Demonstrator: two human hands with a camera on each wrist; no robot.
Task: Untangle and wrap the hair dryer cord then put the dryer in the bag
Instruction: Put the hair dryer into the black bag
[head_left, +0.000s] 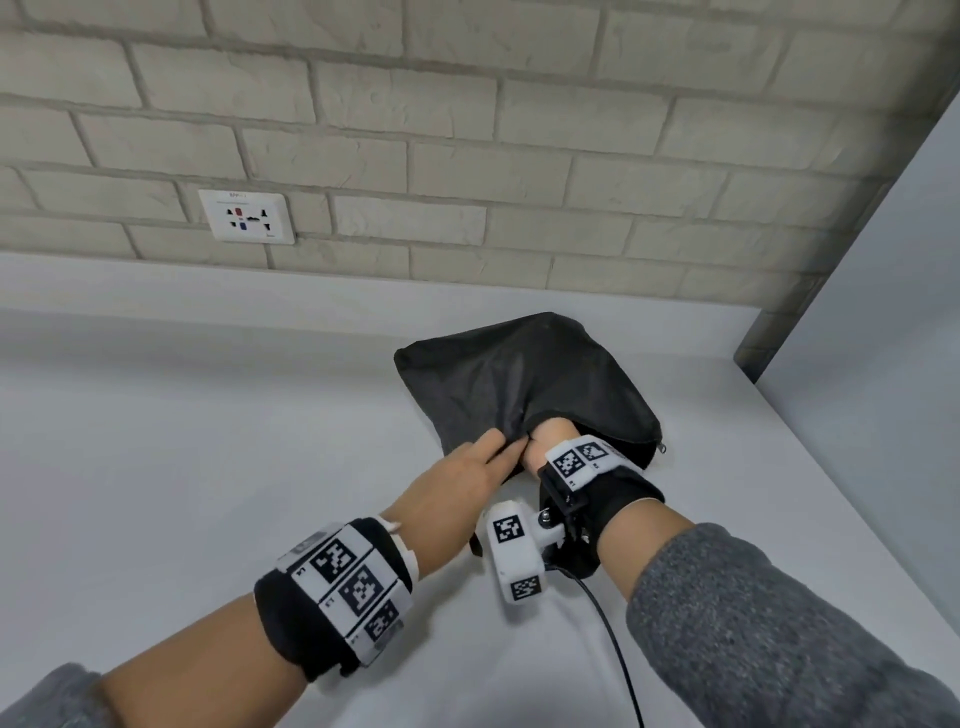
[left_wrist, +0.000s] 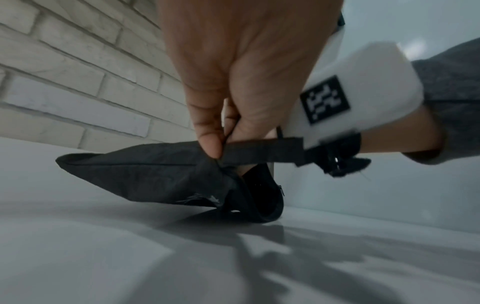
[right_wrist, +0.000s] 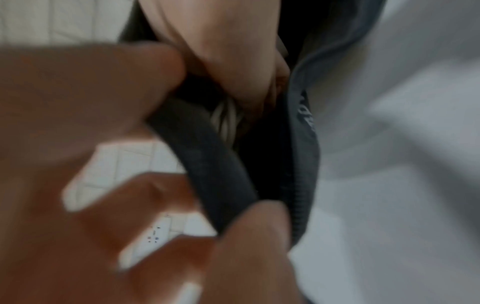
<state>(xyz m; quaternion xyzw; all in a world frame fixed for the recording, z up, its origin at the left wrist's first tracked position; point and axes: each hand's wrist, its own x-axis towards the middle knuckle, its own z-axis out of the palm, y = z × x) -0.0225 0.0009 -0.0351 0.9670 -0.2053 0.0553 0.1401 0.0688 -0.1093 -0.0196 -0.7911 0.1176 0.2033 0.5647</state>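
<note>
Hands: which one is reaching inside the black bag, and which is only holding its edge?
The right hand is inside the bag, fingers hidden. The left hand stays outside, pinching the opening's edge.

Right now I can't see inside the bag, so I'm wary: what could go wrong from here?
1. The left hand only pinches the rim of the black bag; if it slips, the mouth could close on the right hand reaching inside.
2. White cord shows at the opening; it might snag on the zipper.
3. The bag's near end is lifted off the table, so it could slide.
</note>
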